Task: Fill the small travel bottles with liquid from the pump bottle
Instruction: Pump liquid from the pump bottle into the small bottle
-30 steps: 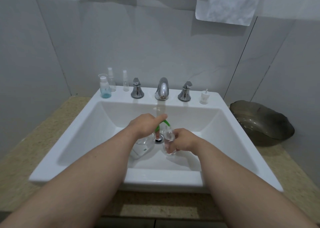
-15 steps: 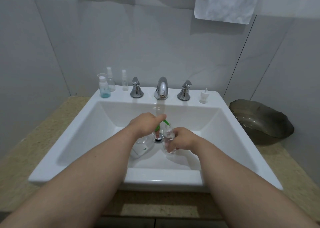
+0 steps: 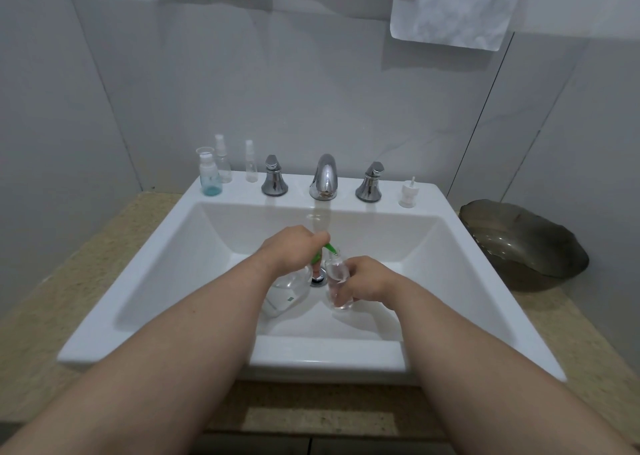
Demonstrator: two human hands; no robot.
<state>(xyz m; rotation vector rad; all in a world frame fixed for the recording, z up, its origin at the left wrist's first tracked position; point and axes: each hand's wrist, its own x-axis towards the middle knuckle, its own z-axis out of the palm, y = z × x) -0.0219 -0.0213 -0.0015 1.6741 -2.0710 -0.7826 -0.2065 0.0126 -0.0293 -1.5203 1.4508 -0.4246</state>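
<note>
Over the white sink (image 3: 166,274) my left hand (image 3: 291,250) grips the top of a clear pump bottle (image 3: 289,290) with a green pump head (image 3: 327,248), fingers curled over the pump. The green nozzle points into the mouth of a small clear travel bottle (image 3: 337,281), which my right hand (image 3: 367,281) holds upright next to it. Both bottles hang above the drain (image 3: 318,278). On the sink's back ledge at the left stand three more small bottles (image 3: 223,165), one with a bluish bottom (image 3: 210,177). A small white pump cap (image 3: 408,193) sits on the ledge at the right.
A chrome tap (image 3: 325,177) with two chrome handles (image 3: 274,177) (image 3: 370,182) stands at the back of the sink. A dark glass bowl (image 3: 523,243) lies on the speckled counter (image 3: 86,257) at the right. White cloths (image 3: 453,4) hang on the wall above.
Both hands stay over the drain with the same hold; the view has only shifted slightly.
</note>
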